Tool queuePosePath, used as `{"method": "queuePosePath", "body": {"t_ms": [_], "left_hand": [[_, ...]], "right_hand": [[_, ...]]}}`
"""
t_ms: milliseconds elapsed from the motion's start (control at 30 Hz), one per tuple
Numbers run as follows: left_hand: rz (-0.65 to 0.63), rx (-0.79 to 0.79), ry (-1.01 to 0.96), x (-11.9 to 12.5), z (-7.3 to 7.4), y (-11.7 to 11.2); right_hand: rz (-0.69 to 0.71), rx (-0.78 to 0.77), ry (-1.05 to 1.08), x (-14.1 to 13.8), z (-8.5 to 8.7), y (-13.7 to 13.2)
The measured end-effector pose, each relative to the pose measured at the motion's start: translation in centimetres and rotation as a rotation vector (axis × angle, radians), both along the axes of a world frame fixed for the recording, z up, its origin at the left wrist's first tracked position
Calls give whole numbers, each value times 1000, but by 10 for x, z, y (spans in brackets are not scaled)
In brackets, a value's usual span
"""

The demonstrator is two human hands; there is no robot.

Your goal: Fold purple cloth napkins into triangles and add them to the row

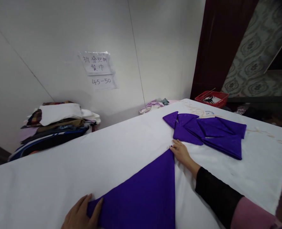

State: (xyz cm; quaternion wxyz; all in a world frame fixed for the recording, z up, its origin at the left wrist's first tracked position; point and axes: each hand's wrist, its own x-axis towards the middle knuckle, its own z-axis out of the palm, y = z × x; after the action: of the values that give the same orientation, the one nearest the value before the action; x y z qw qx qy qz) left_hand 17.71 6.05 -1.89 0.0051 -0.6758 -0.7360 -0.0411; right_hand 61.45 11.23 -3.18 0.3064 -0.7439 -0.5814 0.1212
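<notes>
A purple cloth napkin point(143, 194) lies on the white-covered table in front of me, its upper edge running slantwise from lower left to upper right. My left hand point(80, 214) is closed on its left corner, the thumb on top of the cloth and the fingers at the edge. At the far right corner, my right hand point(182, 154) pinches the tip between thumb and fingers. Just beyond the right hand lie several folded purple napkins point(223, 130), overlapping one another. The nearest part of the napkin runs out of view.
A white cloth point(47, 187) covers the table. Past its far edge on the left sits a stack of folded clothes point(59, 127), with more crumpled fabric point(152, 106) farther right. A red basket point(218, 100) stands at the back right. Handwritten paper signs point(99, 70) hang on the wall.
</notes>
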Motion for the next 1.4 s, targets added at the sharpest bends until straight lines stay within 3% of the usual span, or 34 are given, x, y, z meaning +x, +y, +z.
{"method": "queuePosePath", "body": {"t_ms": [133, 267, 533, 1400], "left_hand": [[145, 7, -146, 5, 13, 3], [152, -1, -211, 5, 19, 2], [83, 23, -340, -7, 11, 6], [149, -55, -283, -2, 21, 5]], "right_hand": [[11, 18, 13, 2, -1, -1], [13, 42, 27, 4, 0, -2], [-12, 63, 24, 3, 0, -2], [-24, 41, -106, 0, 1, -4]]}}
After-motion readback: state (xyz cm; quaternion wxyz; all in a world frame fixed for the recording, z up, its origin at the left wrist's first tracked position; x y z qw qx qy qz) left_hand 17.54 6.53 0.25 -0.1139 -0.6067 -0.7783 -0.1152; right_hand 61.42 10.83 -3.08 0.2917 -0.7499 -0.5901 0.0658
